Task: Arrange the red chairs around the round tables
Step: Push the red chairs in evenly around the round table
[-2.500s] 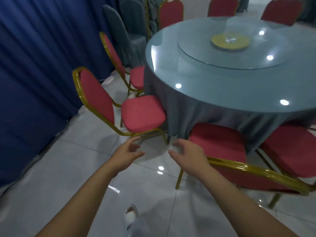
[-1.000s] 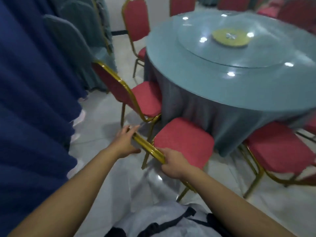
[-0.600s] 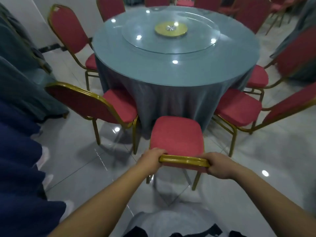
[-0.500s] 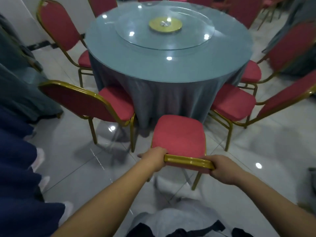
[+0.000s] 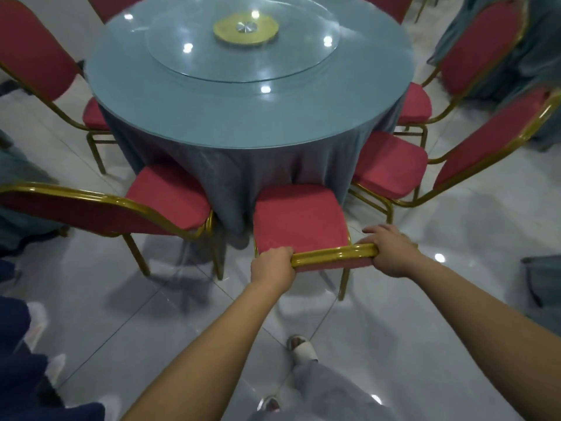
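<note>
A red chair (image 5: 299, 218) with a gold frame stands in front of me, its seat front touching the grey cloth of the round table (image 5: 243, 110). My left hand (image 5: 274, 265) grips the left end of the chair's gold top rail. My right hand (image 5: 390, 250) holds the right end, fingers partly spread over it. Another red chair (image 5: 121, 208) stands to the left and one (image 5: 394, 167) to the right, seats toward the table. More red chairs ring the far sides.
A glass turntable (image 5: 243, 38) with a gold hub lies on the table. Dark blue drapery (image 5: 18, 360) hangs at lower left. Grey-covered chairs (image 5: 540, 50) stand at upper right. My foot (image 5: 303, 350) is on the glossy tiled floor behind the chair.
From reaching with empty hands, I took hold of the chair's top rail with both hands, swung round behind it, and the seat has moved in against the tablecloth.
</note>
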{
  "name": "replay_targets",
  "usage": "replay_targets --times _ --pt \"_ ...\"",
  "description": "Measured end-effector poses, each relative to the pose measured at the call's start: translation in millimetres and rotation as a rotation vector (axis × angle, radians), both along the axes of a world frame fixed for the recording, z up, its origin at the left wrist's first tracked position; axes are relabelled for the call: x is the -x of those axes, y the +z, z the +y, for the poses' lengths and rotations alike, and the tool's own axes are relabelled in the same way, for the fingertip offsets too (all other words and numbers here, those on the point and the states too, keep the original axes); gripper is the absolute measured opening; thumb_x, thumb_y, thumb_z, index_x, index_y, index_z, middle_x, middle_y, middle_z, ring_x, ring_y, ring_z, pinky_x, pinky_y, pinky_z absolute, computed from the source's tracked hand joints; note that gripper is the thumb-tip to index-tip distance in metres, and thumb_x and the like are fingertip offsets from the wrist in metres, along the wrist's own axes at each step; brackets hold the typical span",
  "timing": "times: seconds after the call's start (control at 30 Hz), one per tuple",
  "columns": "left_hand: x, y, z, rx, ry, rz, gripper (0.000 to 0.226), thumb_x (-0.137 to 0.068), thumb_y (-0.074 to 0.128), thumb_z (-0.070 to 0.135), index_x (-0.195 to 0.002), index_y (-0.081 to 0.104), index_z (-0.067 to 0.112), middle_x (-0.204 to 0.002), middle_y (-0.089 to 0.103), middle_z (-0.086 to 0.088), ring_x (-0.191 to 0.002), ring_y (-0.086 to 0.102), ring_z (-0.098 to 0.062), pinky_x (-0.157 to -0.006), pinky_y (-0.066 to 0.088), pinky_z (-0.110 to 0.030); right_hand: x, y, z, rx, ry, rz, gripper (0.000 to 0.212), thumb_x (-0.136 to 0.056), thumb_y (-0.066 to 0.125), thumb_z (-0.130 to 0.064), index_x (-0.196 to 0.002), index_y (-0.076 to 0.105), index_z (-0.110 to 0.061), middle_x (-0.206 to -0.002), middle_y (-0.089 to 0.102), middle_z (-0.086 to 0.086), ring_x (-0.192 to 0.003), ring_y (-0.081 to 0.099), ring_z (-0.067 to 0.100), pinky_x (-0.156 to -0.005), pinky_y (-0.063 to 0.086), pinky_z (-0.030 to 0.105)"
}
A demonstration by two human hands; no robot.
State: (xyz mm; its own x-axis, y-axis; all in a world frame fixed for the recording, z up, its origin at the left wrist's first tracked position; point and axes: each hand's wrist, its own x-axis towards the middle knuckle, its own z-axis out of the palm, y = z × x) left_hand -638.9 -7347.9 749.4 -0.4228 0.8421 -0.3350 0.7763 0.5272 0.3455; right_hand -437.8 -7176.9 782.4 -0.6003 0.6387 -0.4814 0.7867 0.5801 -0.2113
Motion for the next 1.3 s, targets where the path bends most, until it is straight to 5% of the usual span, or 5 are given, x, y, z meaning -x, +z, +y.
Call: replay_targets --times 0.3,0.47,0.67,1.13,1.3 --pt "60 5 50 0.052 0.110 -0.046 0.004 -0.089 0.061 0.029 -0.086 0.060 0.031 -0.079 0.063 0.009 -0.077 0.061 -0.017 -0.062 0.043 -0.031 66 5 53 0.002 0.056 0.069 0.042 -0.085 0.061 -0.022 -0.120 0.063 -0.046 -0.133 0.054 -0.009 -0.130 0.038 0.027 -0.103 0.032 0.049" --pt "101 -1 6 -0.069 0.205 -0.429 0.057 -0.085 0.070 0.018 -0.137 0.052 0.037 -0.124 0.057 0.012 -0.108 0.057 -0.008 -0.090 0.050 -0.027 120 37 27 0.101 0.192 0.051 0.086 -0.074 0.073 -0.054 -0.148 0.031 -0.047 -0.158 0.027 -0.001 -0.149 0.009 0.028 -0.116 0.015 0.053" --pt "184 14 -107 -0.123 0.301 -0.333 0.062 -0.088 0.069 0.016 -0.143 0.045 0.034 -0.140 0.045 0.012 -0.130 0.044 -0.011 -0.103 0.034 -0.022 262 66 -68 0.175 0.246 0.400 0.067 -0.083 0.070 -0.047 -0.143 0.044 -0.037 -0.149 0.041 -0.004 -0.142 0.026 0.021 -0.115 0.026 0.044" --pt "452 56 -297 -0.269 0.489 -0.104 0.092 -0.083 0.075 0.026 -0.154 0.018 0.040 -0.159 0.014 0.004 -0.144 0.017 -0.022 -0.114 0.030 -0.042 494 29 -225 0.242 0.113 0.322 0.093 -0.075 0.084 -0.031 -0.152 0.034 -0.022 -0.149 0.042 0.009 -0.136 0.042 0.028 -0.112 0.036 0.041" --pt "538 52 -284 -0.113 0.291 0.070 0.094 -0.079 0.075 0.032 -0.152 0.016 0.040 -0.159 0.016 -0.003 -0.144 0.014 -0.028 -0.113 0.029 -0.046 556 12 -234 0.195 0.075 0.185 0.053 -0.075 0.073 -0.017 -0.126 0.062 -0.030 -0.110 0.068 0.002 -0.106 0.063 0.027 -0.091 0.050 0.038"
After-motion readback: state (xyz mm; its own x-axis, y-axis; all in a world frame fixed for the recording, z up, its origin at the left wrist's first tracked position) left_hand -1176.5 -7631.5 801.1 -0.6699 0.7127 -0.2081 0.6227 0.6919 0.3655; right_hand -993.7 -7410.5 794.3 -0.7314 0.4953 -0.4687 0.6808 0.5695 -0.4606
